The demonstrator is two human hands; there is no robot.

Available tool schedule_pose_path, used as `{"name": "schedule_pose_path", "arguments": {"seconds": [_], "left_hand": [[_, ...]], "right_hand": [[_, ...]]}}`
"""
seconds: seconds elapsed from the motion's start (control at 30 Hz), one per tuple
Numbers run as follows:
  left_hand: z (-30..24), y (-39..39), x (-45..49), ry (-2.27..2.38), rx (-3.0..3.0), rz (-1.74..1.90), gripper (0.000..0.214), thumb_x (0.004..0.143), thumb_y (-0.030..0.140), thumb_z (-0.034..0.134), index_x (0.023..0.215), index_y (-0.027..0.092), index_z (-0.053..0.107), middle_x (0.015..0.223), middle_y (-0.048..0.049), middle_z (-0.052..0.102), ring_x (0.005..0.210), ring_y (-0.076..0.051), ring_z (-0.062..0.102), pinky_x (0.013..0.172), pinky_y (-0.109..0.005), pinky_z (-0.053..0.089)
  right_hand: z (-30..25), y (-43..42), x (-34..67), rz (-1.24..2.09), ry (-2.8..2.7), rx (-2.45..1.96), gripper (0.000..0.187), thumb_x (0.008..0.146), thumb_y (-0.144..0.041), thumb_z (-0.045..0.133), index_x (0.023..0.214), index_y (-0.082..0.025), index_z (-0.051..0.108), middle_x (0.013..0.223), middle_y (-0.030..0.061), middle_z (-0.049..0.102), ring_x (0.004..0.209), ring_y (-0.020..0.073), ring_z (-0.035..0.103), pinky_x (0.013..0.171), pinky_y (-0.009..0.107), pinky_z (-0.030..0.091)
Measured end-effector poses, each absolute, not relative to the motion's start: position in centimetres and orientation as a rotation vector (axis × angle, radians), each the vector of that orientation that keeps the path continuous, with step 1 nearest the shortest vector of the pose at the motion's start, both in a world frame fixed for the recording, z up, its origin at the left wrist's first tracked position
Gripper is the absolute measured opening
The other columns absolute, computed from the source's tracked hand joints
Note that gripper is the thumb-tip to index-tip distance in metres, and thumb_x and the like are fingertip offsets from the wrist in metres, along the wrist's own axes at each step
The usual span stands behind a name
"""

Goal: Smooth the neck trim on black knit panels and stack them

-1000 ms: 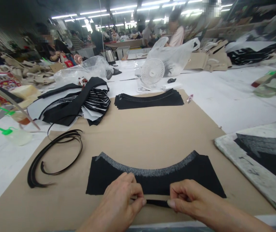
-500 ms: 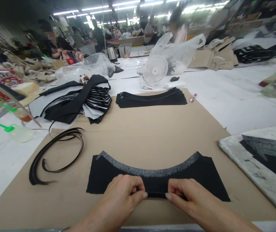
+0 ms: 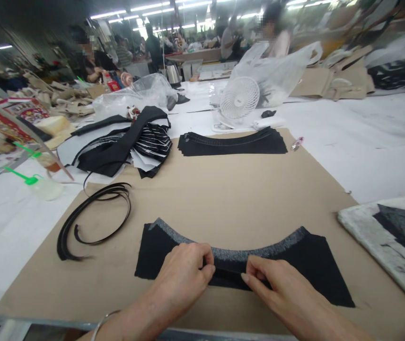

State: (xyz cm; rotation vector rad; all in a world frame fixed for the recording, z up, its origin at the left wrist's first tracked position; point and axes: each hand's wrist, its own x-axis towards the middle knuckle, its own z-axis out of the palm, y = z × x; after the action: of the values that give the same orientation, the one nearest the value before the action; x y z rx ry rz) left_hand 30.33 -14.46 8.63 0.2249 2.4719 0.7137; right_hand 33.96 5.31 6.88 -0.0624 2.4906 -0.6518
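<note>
In front of me lies a curved black fabric piece [image 3: 323, 265] with a speckled grey band along its concave edge. Above its middle, a narrow black strip [image 3: 228, 273] runs between my two hands. My left hand [image 3: 190, 265] is closed, thumb against bent fingers, pinching the strip's left part. On the other side my right hand [image 3: 271, 277] pinches it the same way. The fingers cover most of the strip, so its ends are hidden. A loose coil of similar black strips [image 3: 68, 222] rests to the left.
Brown paper [image 3: 231, 189] covers the worktop. Further back are a stack of curved black pieces [image 3: 233, 144], a white fan [image 3: 240, 98] and a pile of black and white pieces [image 3: 117, 147]. A smeared white board [image 3: 362, 222] sits right, a green-nozzled bottle [image 3: 44, 187] left. People work behind.
Both hands have moved slightly away from me, carrying the black strip from the fabric's near edge up toward the grey band. The view has shifted a little to the left.
</note>
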Motion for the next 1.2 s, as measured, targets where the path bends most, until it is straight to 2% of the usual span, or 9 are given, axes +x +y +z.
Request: {"name": "schedule_pose_path", "arguments": {"seconds": [0.23, 0.53, 0.73, 1.2], "left_hand": [[8.0, -14.1, 29.6, 2.529, 0.223, 0.652, 0.015, 0.075, 0.028, 0.054, 0.064, 0.022, 0.062, 0.054, 0.0027, 0.048, 0.056, -0.014, 0.046, 0.055, -0.026, 0.021], [8.1, -14.3, 29.4, 2.567, 0.229, 0.561, 0.017, 0.074, 0.024, 0.05, 0.063, 0.021, 0.062, 0.056, -0.0002, 0.055, 0.058, -0.016, 0.051, 0.055, -0.027, 0.021], [8.6, -14.4, 29.7, 2.53, 0.234, 0.49, 0.015, 0.073, 0.027, 0.052, 0.065, 0.022, 0.063, 0.062, -0.0006, 0.06, 0.062, -0.017, 0.054, 0.055, -0.027, 0.021], [8.4, -13.4, 30.1, 2.496, 0.233, 0.566, 0.015, 0.076, 0.033, 0.056, 0.065, 0.024, 0.061, 0.053, 0.0042, 0.05, 0.054, -0.012, 0.046, 0.054, -0.025, 0.02]], "right_hand": [[6.9, 4.8, 33.8, -0.531, 2.549, -0.028, 0.023, 0.093, -0.033, 0.038, 0.078, -0.023, 0.052, 0.071, 0.0026, 0.063, 0.067, 0.0193, 0.058, 0.056, 0.028, 0.023], [6.7, 3.8, 33.6, -0.533, 2.557, -0.044, 0.022, 0.093, -0.031, 0.038, 0.08, -0.023, 0.054, 0.072, 0.0031, 0.066, 0.067, 0.0201, 0.06, 0.056, 0.028, 0.022], [6.5, 4.0, 34.4, -0.457, 2.531, -0.028, 0.02, 0.093, -0.031, 0.038, 0.081, -0.024, 0.052, 0.073, 0.0023, 0.066, 0.07, 0.0228, 0.062, 0.055, 0.028, 0.022], [6.1, 5.6, 35.2, -0.486, 2.543, 0.025, 0.019, 0.093, -0.028, 0.038, 0.079, -0.024, 0.051, 0.073, 0.0006, 0.064, 0.068, 0.02, 0.061, 0.058, 0.029, 0.025]]}}
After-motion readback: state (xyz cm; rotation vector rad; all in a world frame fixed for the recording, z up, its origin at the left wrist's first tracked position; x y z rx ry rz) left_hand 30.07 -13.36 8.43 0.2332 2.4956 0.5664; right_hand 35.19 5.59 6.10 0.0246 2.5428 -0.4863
